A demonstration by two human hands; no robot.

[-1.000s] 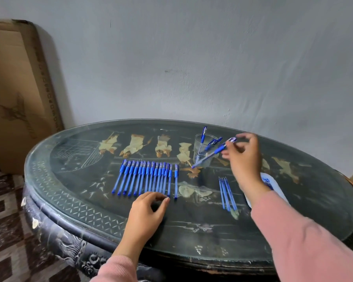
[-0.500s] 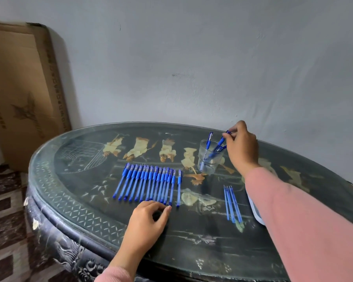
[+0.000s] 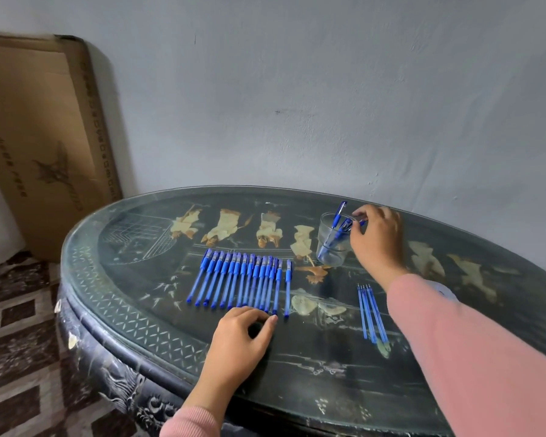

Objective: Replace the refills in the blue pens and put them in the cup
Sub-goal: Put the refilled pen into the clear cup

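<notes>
A row of several blue pens [image 3: 240,282] lies side by side on the dark round table [image 3: 133,298], with one pen [image 3: 287,288] slightly apart at the row's right end. A clear cup [image 3: 333,247] stands behind them, holding a few blue pens [image 3: 339,214]. My right hand [image 3: 377,241] is at the cup's right rim, its fingertips pinching the top end of a blue pen [image 3: 347,225] that leans inside the cup. My left hand [image 3: 240,342] rests on the table just in front of the row, fingers loosely curled, holding nothing. Three thin blue refills [image 3: 371,313] lie to the right.
A white object [image 3: 445,291] shows partly behind my right sleeve. A large cardboard box [image 3: 44,137] leans against the wall at the left. The wall runs close behind the table. Patterned floor lies below the table's left edge.
My right hand has carried the blue pen over to the cup and lowered it in; the pen now leans inside. The left hand has stayed put. The camera has moved closer.
</notes>
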